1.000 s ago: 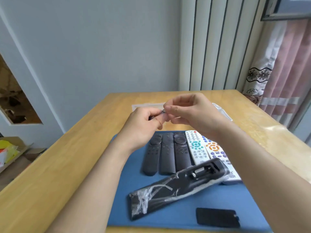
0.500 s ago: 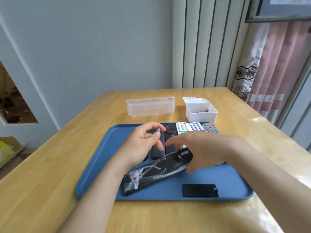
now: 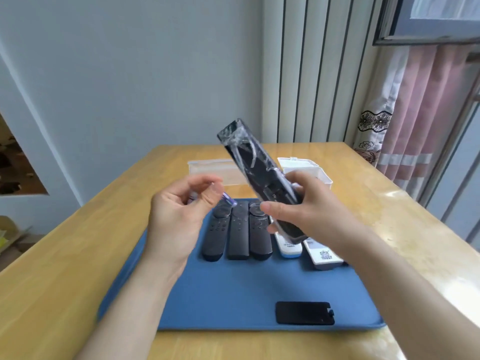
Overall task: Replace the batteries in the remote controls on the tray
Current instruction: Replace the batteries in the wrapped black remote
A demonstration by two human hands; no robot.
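My right hand grips a long black remote wrapped in plastic film, held tilted above the blue tray with its far end up and left. My left hand pinches a small battery between thumb and fingers, just left of that remote. Three black remotes lie side by side on the tray. Two white remotes lie to their right, partly hidden by my right hand. The black battery cover rests near the tray's front edge.
Two clear plastic boxes stand beyond the tray on the wooden table: a long box on the left and a small open box on the right, partly hidden by the lifted remote. Curtains hang at the right.
My right hand closed on the wrapped remote and lifted it off the tray. My left hand still holds the battery and has risen slightly.
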